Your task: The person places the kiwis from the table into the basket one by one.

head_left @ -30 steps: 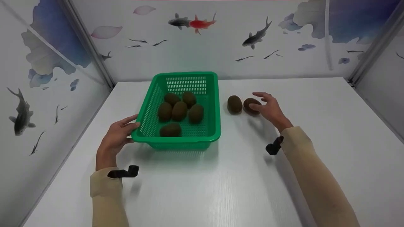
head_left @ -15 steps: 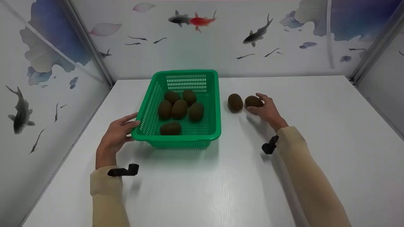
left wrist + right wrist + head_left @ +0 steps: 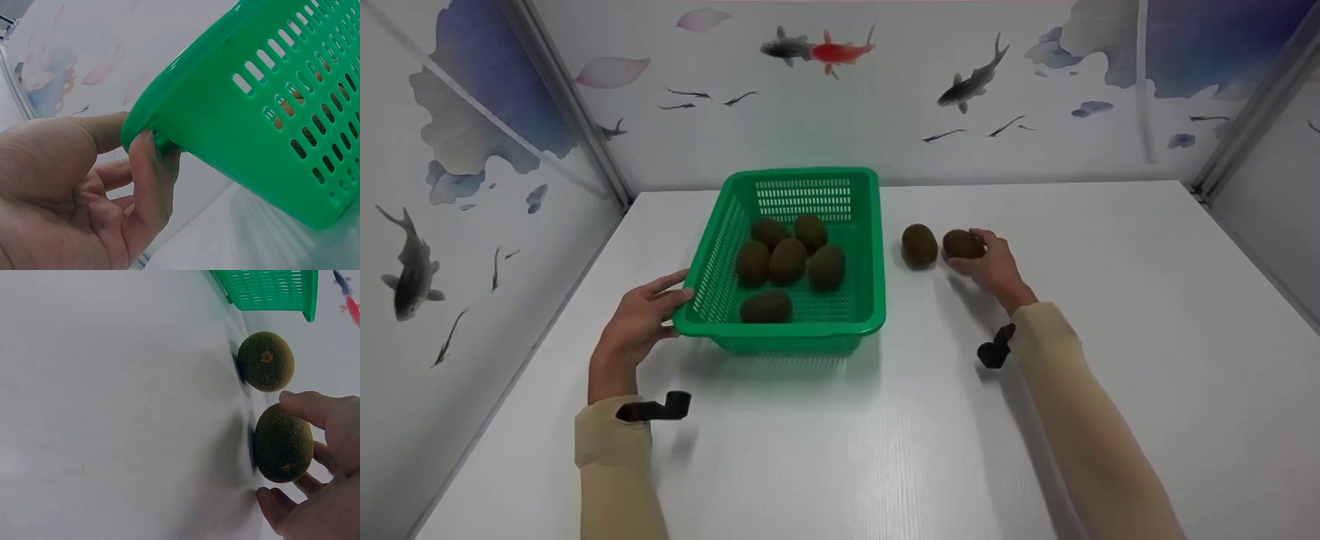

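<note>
A green plastic basket [image 3: 810, 329] holds several brown kiwis [image 3: 787, 261]. At its near left corner my left hand [image 3: 631, 330] grips the rim, thumb and fingers pinching the green edge [image 3: 169, 79] in the left wrist view. To the right of the basket, my right hand [image 3: 997, 271] has thumb and fingers around a kiwi [image 3: 961, 244]. That held kiwi [image 3: 284, 444] sits between thumb and fingers in the right wrist view, close over the table. Beside it, nearer the basket, another kiwi [image 3: 919, 246] lies loose on the table.
The white table [image 3: 825, 450] is bounded by panels at the back and both sides, printed with fish and lotus leaves. The back panel [image 3: 900, 142] stands close behind the basket. Both sleeved wrists carry small black cameras.
My right hand has shifted slightly left, and its fingers have closed around the right-hand kiwi. My left hand and the basket have stayed in place.
</note>
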Action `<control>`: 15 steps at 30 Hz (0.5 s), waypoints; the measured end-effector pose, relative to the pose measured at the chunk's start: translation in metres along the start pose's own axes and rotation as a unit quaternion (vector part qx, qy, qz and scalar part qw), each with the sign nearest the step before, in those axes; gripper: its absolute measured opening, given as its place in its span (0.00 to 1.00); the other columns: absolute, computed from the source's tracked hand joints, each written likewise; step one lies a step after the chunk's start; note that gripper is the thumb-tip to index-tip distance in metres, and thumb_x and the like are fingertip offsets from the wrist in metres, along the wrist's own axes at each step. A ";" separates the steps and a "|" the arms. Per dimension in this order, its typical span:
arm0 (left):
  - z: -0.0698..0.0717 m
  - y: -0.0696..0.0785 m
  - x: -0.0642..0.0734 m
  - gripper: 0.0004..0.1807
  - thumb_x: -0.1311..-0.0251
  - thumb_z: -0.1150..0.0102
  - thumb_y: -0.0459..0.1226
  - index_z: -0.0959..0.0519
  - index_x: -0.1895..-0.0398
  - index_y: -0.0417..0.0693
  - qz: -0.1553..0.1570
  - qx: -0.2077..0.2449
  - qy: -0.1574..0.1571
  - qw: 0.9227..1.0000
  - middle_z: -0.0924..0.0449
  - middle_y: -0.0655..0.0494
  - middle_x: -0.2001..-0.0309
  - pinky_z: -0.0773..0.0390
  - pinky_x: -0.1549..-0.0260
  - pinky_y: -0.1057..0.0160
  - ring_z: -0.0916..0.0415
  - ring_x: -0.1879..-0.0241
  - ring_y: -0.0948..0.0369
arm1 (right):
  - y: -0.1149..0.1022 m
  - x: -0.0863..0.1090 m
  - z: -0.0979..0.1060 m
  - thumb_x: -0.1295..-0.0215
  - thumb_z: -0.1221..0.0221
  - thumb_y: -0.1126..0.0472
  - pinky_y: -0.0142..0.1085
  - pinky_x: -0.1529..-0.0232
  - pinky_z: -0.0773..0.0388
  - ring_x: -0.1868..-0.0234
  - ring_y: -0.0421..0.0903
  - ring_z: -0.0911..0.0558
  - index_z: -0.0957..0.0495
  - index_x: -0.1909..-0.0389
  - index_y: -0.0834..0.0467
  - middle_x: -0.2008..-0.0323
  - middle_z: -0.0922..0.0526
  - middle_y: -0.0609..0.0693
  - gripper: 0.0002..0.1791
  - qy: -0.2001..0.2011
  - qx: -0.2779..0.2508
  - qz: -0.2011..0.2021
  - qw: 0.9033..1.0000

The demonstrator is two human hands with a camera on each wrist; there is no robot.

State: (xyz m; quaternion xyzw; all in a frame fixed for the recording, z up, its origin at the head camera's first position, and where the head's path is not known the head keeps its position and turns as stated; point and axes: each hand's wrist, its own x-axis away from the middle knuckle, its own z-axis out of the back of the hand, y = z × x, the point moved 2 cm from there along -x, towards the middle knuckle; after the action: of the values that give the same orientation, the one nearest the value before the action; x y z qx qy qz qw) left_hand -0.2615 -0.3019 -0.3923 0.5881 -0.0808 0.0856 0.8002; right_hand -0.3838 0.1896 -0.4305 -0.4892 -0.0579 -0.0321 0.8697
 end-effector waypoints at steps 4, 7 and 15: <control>0.000 -0.001 0.000 0.35 0.28 0.46 0.50 0.41 0.22 0.55 -0.001 -0.002 0.000 1.000 0.24 0.52 0.40 0.20 0.56 0.67 0.21 0.54 0.66 | 0.000 0.000 0.000 0.32 0.38 0.58 0.54 0.26 0.40 0.25 0.63 0.40 0.49 0.23 0.62 0.25 0.45 0.66 0.42 0.004 0.015 0.003 1.000; 0.000 -0.001 0.000 0.35 0.28 0.46 0.50 0.41 0.22 0.55 -0.001 -0.002 0.000 1.000 0.24 0.52 0.40 0.20 0.56 0.67 0.21 0.55 0.66 | -0.001 0.001 0.000 0.32 0.38 0.58 0.54 0.26 0.40 0.26 0.62 0.39 0.49 0.24 0.63 0.26 0.44 0.66 0.42 0.005 0.019 0.001 1.000; 0.000 -0.002 0.000 0.35 0.28 0.45 0.49 0.41 0.22 0.53 -0.015 0.009 -0.006 1.000 0.21 0.60 0.46 0.19 0.58 0.67 0.19 0.56 0.69 | 0.000 0.001 0.001 0.31 0.40 0.59 0.52 0.27 0.37 0.27 0.61 0.36 0.49 0.25 0.65 0.27 0.39 0.66 0.40 0.005 0.024 -0.009 1.000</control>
State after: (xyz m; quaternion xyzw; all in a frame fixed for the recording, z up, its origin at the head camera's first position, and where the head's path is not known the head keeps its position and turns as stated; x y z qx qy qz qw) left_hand -0.2614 -0.3023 -0.3938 0.5969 -0.0765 0.0709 0.7955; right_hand -0.3829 0.1904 -0.4304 -0.4675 -0.0589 -0.0408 0.8811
